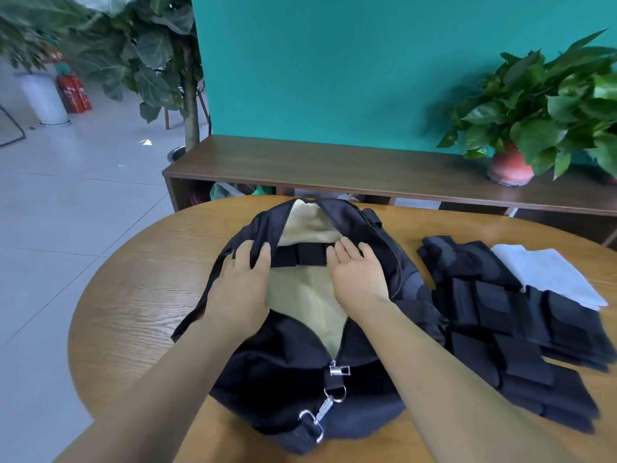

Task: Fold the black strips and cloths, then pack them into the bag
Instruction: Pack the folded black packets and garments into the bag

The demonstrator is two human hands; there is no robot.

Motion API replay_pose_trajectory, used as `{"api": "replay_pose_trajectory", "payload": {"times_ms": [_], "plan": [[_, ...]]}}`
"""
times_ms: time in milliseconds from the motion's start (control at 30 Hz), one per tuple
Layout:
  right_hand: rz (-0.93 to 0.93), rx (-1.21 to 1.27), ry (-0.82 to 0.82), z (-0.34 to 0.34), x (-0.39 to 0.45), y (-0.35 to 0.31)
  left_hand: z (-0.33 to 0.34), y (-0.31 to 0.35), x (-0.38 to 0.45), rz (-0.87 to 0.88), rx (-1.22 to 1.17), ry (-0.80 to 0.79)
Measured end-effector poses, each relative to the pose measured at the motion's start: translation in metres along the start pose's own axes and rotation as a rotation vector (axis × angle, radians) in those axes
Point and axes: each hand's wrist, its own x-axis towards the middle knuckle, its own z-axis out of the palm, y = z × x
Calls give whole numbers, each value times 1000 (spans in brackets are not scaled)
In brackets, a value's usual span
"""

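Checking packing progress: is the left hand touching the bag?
Touching: the head view shows the left hand with fingers on the bag's opening edge.

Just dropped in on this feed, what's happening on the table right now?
A person is working at a black fabric bag with a pale yellow lining, unzipped on the round wooden table. The left hand grips the left edge of the opening, while the right hand rests flat at the right edge; a folded black strip lies inside between them. A pile of black strips and cloths waits to the right of the bag, beside a white folded cloth.
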Motion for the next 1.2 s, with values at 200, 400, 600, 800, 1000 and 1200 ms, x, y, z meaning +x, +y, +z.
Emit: {"api": "replay_pose_trajectory", "payload": {"times_ms": [200, 400, 600, 800, 1000, 1200], "plan": [[134, 186, 487, -7, -93, 21, 11, 0, 2, -10, 16, -73], [422, 127, 196, 24, -185, 48, 21, 8, 7, -16, 125, -149], [401, -13, -86, 34, -200, 55, 21, 12, 3, -32, 125, -149], [431, -25, 49, 30, -195, 56, 19, 10, 2, -31, 85, -141], [487, 121, 369, 23, -197, 60, 15, 4, -1, 10, 26, -49], [363, 219, 652, -19, -153, 27, 13, -3, -4, 47, -76, 49]]}}
